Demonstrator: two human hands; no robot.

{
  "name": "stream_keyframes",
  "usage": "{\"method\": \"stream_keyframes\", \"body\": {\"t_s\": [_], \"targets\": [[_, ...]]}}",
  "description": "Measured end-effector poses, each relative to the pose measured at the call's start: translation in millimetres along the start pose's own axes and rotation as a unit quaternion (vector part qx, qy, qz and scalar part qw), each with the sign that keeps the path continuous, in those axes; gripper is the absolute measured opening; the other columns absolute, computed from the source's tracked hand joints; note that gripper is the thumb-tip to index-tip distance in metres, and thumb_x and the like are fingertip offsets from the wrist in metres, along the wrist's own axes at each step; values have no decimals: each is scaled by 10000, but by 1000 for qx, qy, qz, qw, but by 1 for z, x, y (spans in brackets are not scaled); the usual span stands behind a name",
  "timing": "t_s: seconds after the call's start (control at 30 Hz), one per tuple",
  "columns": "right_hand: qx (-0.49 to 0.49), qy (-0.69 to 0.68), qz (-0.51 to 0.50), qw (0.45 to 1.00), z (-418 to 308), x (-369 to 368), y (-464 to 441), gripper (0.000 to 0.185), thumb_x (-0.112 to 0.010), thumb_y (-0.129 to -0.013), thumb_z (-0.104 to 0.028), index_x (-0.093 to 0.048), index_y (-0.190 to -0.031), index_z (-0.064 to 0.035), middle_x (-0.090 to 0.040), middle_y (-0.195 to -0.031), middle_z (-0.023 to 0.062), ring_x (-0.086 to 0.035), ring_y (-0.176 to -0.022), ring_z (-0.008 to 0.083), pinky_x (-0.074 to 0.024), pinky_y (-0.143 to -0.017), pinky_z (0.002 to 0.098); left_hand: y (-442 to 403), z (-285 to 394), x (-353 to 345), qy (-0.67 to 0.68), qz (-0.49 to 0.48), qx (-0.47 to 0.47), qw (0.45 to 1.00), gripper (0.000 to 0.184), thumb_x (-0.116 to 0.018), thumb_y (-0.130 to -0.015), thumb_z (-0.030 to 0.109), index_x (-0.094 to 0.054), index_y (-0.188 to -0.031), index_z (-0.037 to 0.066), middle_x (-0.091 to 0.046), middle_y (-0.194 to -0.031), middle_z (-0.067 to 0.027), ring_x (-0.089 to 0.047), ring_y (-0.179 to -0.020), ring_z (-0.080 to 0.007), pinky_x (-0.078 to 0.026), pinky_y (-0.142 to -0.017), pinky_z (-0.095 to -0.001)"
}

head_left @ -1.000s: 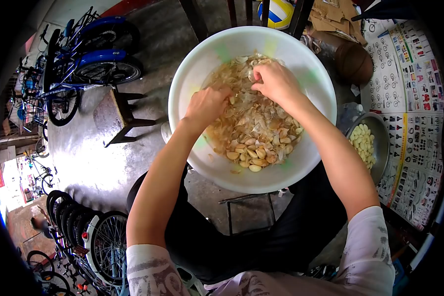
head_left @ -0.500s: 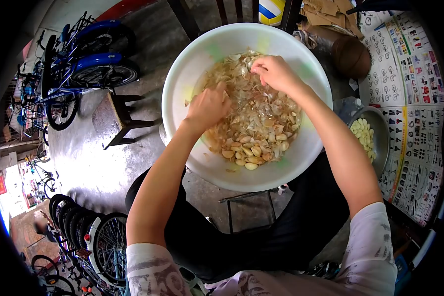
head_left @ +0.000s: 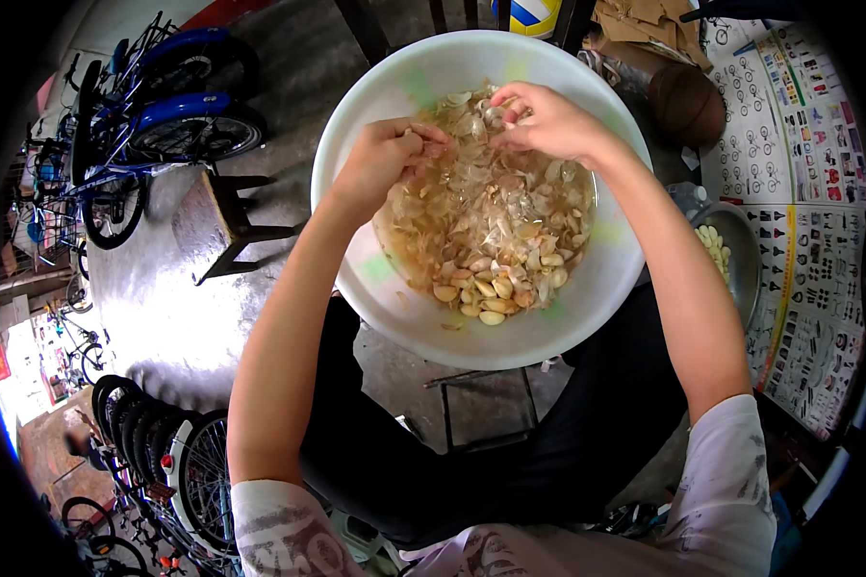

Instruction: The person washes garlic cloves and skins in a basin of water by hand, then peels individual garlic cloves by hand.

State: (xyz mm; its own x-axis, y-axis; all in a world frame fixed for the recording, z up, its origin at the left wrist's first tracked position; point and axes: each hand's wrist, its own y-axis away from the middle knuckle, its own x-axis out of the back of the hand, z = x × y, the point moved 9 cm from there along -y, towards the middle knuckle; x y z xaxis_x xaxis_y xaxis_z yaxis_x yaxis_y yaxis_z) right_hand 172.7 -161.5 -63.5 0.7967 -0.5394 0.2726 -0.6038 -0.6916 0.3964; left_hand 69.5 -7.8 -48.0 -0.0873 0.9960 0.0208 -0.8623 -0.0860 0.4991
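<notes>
A large white plastic basin (head_left: 481,354) holds water with loose garlic skins (head_left: 496,216) floating in it. Unpeeled garlic cloves (head_left: 492,288) gather at its near side. Over the left of the basin is my left hand (head_left: 387,162), its fingers curled together above the skins; whatever they may pinch is too small to make out. My right hand (head_left: 553,122) hovers over the far right of the skins, thumb and fingers bent but apart. Peeled white cloves (head_left: 714,246) lie in a metal bowl (head_left: 746,264) to the right, partly hidden behind my right arm.
A small wooden stool (head_left: 212,223) stands left of the basin. Bicycles (head_left: 197,130) line the left side. At the right are a printed sheet (head_left: 818,288) under the metal bowl and a basketball (head_left: 686,104). A chair's dark slats (head_left: 361,29) rise behind the basin.
My left hand has lifted out of the skins, up and to the left. The right hand's fingers have spread apart, and it has shifted slightly. The view has moved a little.
</notes>
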Motion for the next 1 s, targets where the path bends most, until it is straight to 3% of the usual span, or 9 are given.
{"method": "stream_keyframes", "body": {"t_s": [0.1,0.23,0.33,0.4,0.53,0.8,0.87,0.9,1.0], "targets": [[-15,-101,-23,994,-7,0,4,321,-660,-901,-78,-549,-1194,-9,-643,-995,98,-646,-829,140,-539,-728,248,2,2,8,7,27,7,1000,142,-494,-843,82,-608,-923,61,-633,-901,-36,-527,-750,-84,-394,-645,-221],[-58,-67,-13,996,-13,-2,8,216,-644,-916,-84,-622,-1113,1,-678,-935,80,-662,-859,138,-544,-781,251,-4,-7,14,52,8,29,998,156,-488,-799,73,-607,-900,73,-535,-783,5,-407,-649,-78,-315,-570,-228],[27,-160,-1,987,-25,-4,5,188,-636,-924,-91,-670,-1090,-10,-699,-981,75,-669,-900,127,-541,-814,252,2,-5,8,145,25,50,988,134,-493,-871,100,-620,-894,62,-449,-712,35,-305,-593,-73,-253,-528,-244],[59,-195,9,979,-35,-7,11,199,-616,-923,-35,-686,-1102,16,-711,-945,82,-688,-853,153,-557,-773,239,7,8,17,53,120,-27,991,204,-529,-957,179,-672,-965,33,-493,-708,43,-376,-608,-57,-311,-541,-228],[101,-185,50,976,-45,-9,12,195,-627,-899,1,-686,-1083,24,-711,-898,85,-673,-811,115,-551,-723,235,20,39,0,-145,127,-144,971,319,-638,-948,266,-699,-1134,15,-652,-834,-15,-559,-750,-74,-463,-687,-239],[163,-128,84,975,-64,-16,24,100,-639,-891,10,-703,-962,39,-713,-865,83,-695,-803,124,-561,-728,244,30,47,-8,-232,129,-171,949,247,-654,-920,168,-705,-1082,-11,-726,-913,-92,-629,-828,-97,-498,-772,-265],[169,-142,71,973,-69,-17,27,114,-613,-905,37,-681,-994,60,-697,-940,90,-685,-841,137,-571,-780,255,37,61,-8,-222,133,-278,925,204,-663,-888,119,-713,-1052,8,-694,-764,-140,-567,-565,-151,-480,-592,-304],[168,-141,70,973,-68,-16,27,114,-613,-905,37,-681,-994,60,-697,-940,90,-685,-841,137,-571,-780,255,38,62,-8,-222,133,-278,925,204,-663,-888,119,-713,-1052,8,-694,-764,-140,-567,-565,-151,-480,-592,-304],[212,-93,66,971,-73,-15,31,134,-615,-895,47,-680,-1012,54,-700,-943,85,-678,-840,141,-571,-790,264,45,69,-14,-255,109,-286,917,196,-628,-921,102,-701,-1052,-24,-726,-905,-112,-647,-772,-147,-504,-745,-282]]}}
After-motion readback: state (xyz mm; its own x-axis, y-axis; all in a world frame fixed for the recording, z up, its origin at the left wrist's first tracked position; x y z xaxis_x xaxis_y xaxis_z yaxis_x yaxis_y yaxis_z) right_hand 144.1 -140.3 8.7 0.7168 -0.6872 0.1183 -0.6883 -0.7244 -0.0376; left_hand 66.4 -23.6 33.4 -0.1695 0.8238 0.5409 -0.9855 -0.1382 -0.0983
